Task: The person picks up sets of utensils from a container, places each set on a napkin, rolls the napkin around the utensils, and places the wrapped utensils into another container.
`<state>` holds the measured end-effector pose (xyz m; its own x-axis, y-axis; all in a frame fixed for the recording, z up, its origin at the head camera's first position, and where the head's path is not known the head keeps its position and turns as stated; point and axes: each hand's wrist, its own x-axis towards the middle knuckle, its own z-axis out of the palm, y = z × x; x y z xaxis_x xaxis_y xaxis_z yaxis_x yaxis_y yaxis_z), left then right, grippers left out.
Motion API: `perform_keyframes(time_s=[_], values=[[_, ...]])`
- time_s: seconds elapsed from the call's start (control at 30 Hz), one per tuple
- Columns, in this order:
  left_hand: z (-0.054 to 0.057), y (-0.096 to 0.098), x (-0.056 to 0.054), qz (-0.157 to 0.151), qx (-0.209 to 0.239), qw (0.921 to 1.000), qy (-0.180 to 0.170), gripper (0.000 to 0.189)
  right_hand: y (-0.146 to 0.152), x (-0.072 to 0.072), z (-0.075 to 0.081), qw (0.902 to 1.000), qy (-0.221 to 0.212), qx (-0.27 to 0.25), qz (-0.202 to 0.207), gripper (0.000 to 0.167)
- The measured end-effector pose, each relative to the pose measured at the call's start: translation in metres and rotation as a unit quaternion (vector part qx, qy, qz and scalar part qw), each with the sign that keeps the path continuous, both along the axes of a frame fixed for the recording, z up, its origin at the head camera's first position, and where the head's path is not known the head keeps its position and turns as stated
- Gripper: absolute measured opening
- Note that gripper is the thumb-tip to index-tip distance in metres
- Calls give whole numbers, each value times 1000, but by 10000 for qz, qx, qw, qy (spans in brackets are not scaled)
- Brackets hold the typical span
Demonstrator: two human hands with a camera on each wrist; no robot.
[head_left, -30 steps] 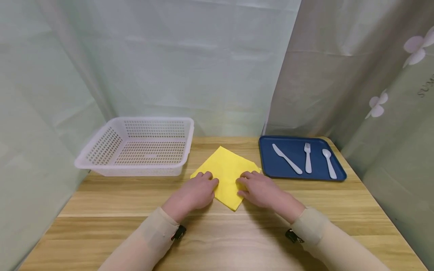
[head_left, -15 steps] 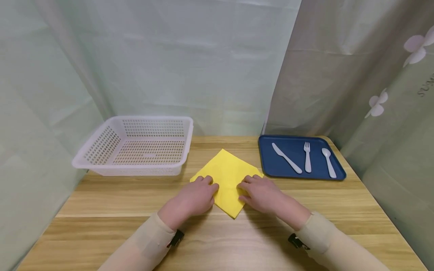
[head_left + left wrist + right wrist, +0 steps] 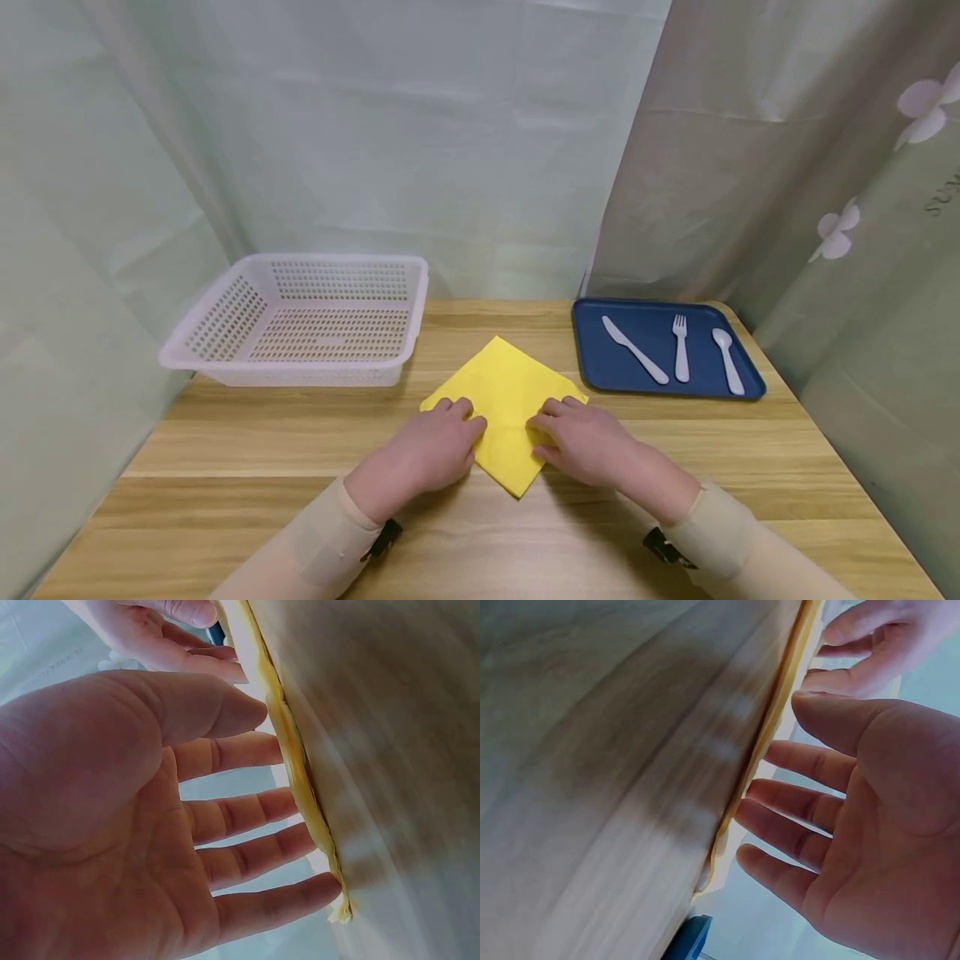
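A folded yellow cloth (image 3: 510, 400) lies as a diamond on the wooden table, one corner pointing toward me. My left hand (image 3: 438, 442) rests its fingertips on the left part of it. On the opposite side, my right hand (image 3: 585, 437) touches the cloth with its fingertips. In the left wrist view the fingers (image 3: 255, 814) are spread and nearly straight, their tips on top of the layered cloth edge (image 3: 304, 776). The right wrist view shows the right fingers (image 3: 799, 799) extended to the cloth in the same manner. Neither hand is curled round it.
A white perforated plastic basket (image 3: 408, 354) stands at the back left. A blue tray (image 3: 652, 312) at the back right holds a white knife (image 3: 633, 350), fork (image 3: 681, 348) and spoon (image 3: 728, 361). Curtains (image 3: 450, 150) hang behind and beside the table.
Both hands have drawn the yellow cloth a short way toward me, their fingertips staying on it. The basket, tray and cutlery have stayed in place.
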<state>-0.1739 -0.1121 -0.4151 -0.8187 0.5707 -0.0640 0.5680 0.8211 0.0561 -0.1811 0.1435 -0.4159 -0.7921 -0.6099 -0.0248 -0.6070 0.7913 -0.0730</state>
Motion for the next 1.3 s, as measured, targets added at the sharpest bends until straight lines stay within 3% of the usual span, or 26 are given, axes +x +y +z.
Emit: perform_keyframes(time_s=[0.53,1.03,1.3], values=[[10,7,10,-254,-27,9996,123,14,12,14,4,9998,-19,-51,173,38],[7,13,18,-477,-29,9984,299,17,29,20,2,9992,-25,-53,398,39],[7,15,16,-414,-263,9978,445,30,26,17,5,9991,90,-199,352,40]])
